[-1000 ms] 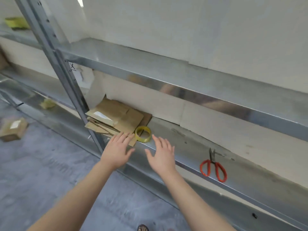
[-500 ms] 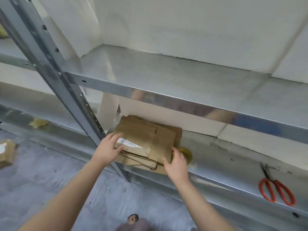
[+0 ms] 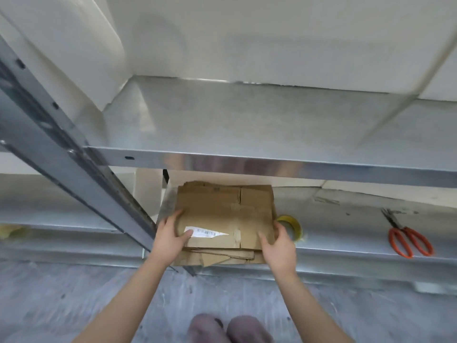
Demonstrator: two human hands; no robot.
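left hand [image 3: 170, 237], right hand [image 3: 278, 246], gripping cardboard stack [image 3: 222, 214]

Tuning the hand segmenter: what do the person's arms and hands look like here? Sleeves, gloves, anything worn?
Left hand and right hand are bare: no gloves, no ring, watch or band visible. Both forearms are uncovered to the frame's edge; no sleeve shows. Right hand is slightly motion-blurred.

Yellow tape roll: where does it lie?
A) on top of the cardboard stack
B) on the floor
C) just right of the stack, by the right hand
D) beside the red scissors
C: the yellow tape roll sits on the lower shelf just right of the flattened cardboard stack, partly behind the right hand.
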